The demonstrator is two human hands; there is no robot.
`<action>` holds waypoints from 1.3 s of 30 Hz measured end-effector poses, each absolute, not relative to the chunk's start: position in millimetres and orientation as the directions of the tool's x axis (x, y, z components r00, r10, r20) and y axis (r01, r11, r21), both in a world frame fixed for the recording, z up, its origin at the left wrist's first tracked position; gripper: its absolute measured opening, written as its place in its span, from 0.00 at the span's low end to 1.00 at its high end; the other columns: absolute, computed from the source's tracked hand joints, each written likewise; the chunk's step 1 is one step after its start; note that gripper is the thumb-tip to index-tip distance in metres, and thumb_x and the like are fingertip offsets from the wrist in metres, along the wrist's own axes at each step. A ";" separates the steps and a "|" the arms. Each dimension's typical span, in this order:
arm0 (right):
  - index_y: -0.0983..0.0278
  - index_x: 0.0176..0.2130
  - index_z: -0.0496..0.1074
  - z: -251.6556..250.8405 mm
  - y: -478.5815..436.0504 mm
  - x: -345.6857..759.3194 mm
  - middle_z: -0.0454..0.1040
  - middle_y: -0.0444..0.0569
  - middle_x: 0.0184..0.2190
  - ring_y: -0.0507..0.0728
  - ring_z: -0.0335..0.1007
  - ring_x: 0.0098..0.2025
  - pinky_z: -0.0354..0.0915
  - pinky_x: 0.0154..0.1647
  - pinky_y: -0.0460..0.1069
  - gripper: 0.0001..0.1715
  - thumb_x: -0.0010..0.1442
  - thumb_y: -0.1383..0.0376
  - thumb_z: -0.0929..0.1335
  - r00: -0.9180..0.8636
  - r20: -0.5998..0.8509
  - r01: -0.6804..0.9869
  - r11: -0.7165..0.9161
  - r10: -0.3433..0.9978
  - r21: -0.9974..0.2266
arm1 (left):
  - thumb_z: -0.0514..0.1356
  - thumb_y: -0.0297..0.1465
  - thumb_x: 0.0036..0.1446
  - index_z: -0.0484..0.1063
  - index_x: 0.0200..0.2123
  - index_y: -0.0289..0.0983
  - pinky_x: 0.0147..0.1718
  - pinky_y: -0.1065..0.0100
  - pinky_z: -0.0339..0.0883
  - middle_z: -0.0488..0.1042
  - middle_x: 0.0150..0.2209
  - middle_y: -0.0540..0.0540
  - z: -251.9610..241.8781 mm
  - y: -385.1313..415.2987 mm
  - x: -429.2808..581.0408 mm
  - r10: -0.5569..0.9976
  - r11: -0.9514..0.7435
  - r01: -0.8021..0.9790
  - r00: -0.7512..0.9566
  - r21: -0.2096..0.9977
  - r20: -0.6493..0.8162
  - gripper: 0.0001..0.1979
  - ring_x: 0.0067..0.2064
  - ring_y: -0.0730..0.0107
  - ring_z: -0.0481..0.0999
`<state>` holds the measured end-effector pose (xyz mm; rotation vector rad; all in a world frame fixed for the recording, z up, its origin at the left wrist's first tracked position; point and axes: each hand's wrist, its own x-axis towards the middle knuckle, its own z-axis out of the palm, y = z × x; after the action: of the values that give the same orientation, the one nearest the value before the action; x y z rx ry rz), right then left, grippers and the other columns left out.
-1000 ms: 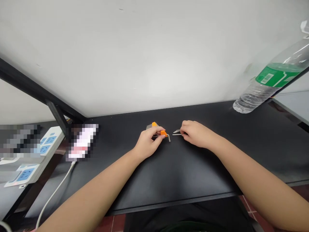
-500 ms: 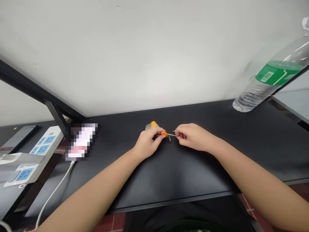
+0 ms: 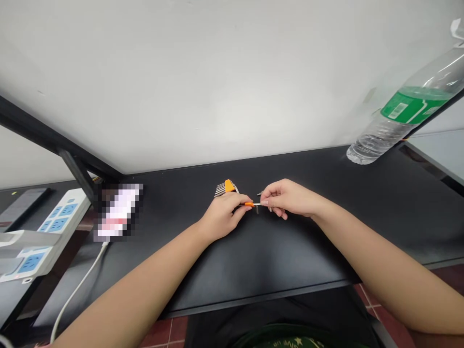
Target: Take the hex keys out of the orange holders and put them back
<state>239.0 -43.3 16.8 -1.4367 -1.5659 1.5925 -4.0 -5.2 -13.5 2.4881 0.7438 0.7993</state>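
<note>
My left hand (image 3: 225, 215) pinches a small orange plastic holder (image 3: 249, 204) between thumb and fingers, just above the black desk. From its right side a thin metal hex key (image 3: 257, 204) sticks out, and my right hand (image 3: 288, 199) grips the far end of that key between thumb and forefinger. The lower fingers of my right hand are loosely curled. Behind my left hand lies an orange rack (image 3: 229, 185) with several thin metal keys fanning out to its left. A short metal piece (image 3: 257, 210) shows below the held key; whether it is loose cannot be told.
To the left are a blurred-out phone (image 3: 121, 210) on a white cable (image 3: 81, 285) and a white power strip (image 3: 58, 224). A large bottle with a green label (image 3: 413, 106) stands at the back right. The wall borders the black desk (image 3: 308, 261) behind.
My right hand has slid closer to my left, so less of the hex key shows between them. Its lower fingers have loosened, and the orange holder has turned flatter.
</note>
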 end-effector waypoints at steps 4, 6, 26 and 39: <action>0.63 0.34 0.71 8.7 -43.2 226.1 0.77 0.44 0.25 0.50 0.69 0.20 0.67 0.17 0.45 0.14 0.59 0.57 0.74 -0.357 -0.304 0.158 -0.264 0.883 -0.952 | 0.59 0.30 0.68 0.77 0.44 0.42 0.42 0.68 0.75 0.82 0.39 0.49 -12.6 -8.6 -2.5 0.581 -0.776 0.339 0.711 0.532 0.396 0.06 0.39 0.69 0.82; 0.63 0.34 0.69 6.4 -45.3 221.3 0.77 0.44 0.27 0.51 0.71 0.20 0.68 0.18 0.45 0.16 0.61 0.55 0.74 -0.340 -0.260 0.144 -0.223 0.904 -0.964 | 0.60 0.30 0.67 0.77 0.43 0.42 0.42 0.69 0.74 0.83 0.40 0.49 -12.5 -8.9 -3.1 0.631 -0.740 0.360 0.664 0.568 0.401 0.05 0.40 0.70 0.82; 0.62 0.38 0.77 5.8 -31.6 267.9 0.73 0.50 0.40 0.54 0.70 0.35 0.60 0.35 0.48 0.10 0.67 0.68 0.66 -0.369 0.012 0.880 0.354 0.929 -0.317 | 0.62 0.33 0.65 0.75 0.42 0.41 0.42 0.67 0.77 0.82 0.39 0.49 -19.3 -3.0 -5.1 0.756 -0.584 0.369 0.571 0.723 0.319 0.04 0.38 0.70 0.82; 0.60 0.31 0.66 23.0 -48.1 245.3 0.72 0.42 0.28 0.52 0.63 0.28 0.55 0.30 0.47 0.07 0.57 0.72 0.66 -0.412 -0.022 0.806 0.353 0.911 -0.475 | 0.61 0.33 0.66 0.75 0.42 0.41 0.41 0.68 0.75 0.82 0.39 0.50 -17.0 -1.6 -4.9 0.753 -0.609 0.419 0.573 0.674 0.324 0.04 0.38 0.70 0.81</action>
<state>245.3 -48.1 23.0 -1.5392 -2.3704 0.6171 -4.9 -1.6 -17.0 2.2689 0.9340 0.8202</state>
